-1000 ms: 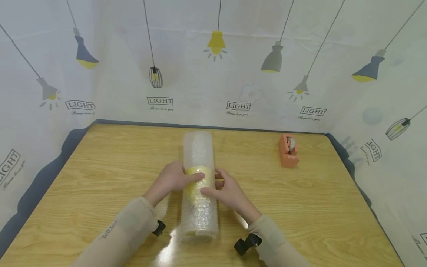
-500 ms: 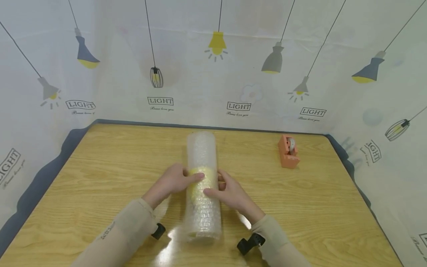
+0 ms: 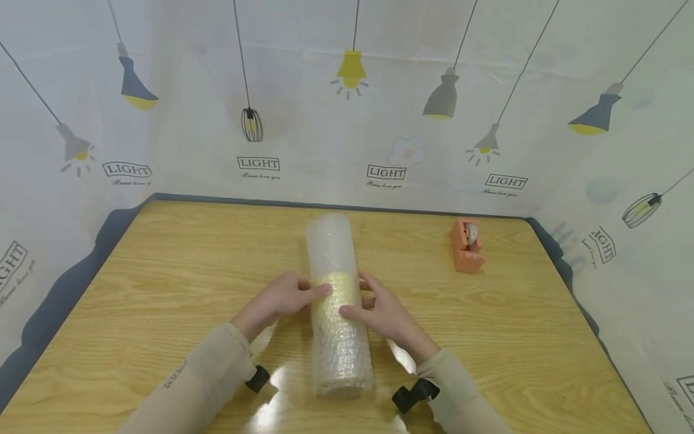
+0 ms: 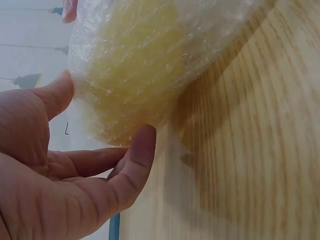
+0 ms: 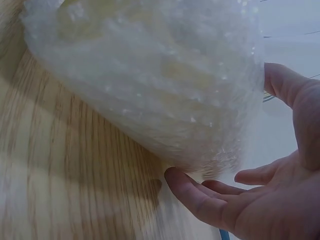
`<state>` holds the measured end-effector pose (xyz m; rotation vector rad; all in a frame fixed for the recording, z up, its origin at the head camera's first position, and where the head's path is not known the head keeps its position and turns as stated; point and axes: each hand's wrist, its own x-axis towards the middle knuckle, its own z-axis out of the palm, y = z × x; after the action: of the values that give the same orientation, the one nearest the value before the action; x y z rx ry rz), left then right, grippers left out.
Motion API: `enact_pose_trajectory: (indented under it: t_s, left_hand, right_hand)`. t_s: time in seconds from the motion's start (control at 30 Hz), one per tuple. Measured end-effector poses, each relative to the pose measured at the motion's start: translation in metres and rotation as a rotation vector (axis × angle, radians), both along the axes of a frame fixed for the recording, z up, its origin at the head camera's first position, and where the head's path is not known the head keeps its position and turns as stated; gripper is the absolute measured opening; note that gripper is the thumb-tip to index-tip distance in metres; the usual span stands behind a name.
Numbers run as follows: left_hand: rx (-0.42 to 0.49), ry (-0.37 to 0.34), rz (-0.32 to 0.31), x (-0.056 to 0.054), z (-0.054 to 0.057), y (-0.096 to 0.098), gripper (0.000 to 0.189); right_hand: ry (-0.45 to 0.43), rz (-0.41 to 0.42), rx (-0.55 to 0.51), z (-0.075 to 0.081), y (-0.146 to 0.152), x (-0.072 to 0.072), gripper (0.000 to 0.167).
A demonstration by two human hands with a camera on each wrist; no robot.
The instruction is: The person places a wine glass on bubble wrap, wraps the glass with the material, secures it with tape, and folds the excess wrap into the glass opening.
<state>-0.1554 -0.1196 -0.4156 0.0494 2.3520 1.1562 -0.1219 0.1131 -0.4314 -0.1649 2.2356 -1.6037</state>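
A roll of clear bubble wrap [image 3: 332, 244] lies lengthwise at mid-table in the head view, its near end angled slightly to the right. Something yellow [image 3: 337, 292] shows through the layers around its middle. From the left, my left hand [image 3: 284, 295] holds the roll, thumb on top and fingers low against the side. My right hand [image 3: 387, 310] grips the right side a little nearer to me, thumb also on top. In the left wrist view, curled fingertips [image 4: 144, 140] meet the wrap's underside. Right-hand fingertips [image 5: 177, 180] touch the lower edge in the right wrist view.
An orange tape dispenser [image 3: 467, 247] with a roll of tape stands at the back right of the wooden table [image 3: 520, 325]. A pale backdrop printed with lamps [image 3: 314, 132] rises behind and on both sides. Black wrist straps [image 3: 416, 395] hang under the sleeves.
The bubble wrap roll has shifted to the right and turned slightly, its near end swinging right. My right hand has moved a little right with it; my left hand stays nearly in place.
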Motion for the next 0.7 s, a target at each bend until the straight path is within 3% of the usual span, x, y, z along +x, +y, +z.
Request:
enact_pose_trajectory:
  t_s: [0.17, 0.4, 0.7]
  left_hand:
    - [0.019, -0.013, -0.007, 0.0004, -0.0010, -0.0005, 0.052]
    - [0.112, -0.038, -0.003, -0.0015, -0.0048, -0.0036, 0.048]
    - [0.124, -0.038, 0.015, -0.0014, -0.0032, -0.0044, 0.057]
  right_hand:
    - [-0.005, 0.002, -0.010, -0.0002, 0.0024, 0.0006, 0.087]
    - [-0.010, -0.025, -0.032, -0.0018, 0.0039, -0.0006, 0.086]
    - [0.019, 0.006, 0.003, -0.0016, 0.0070, 0.0001, 0.083]
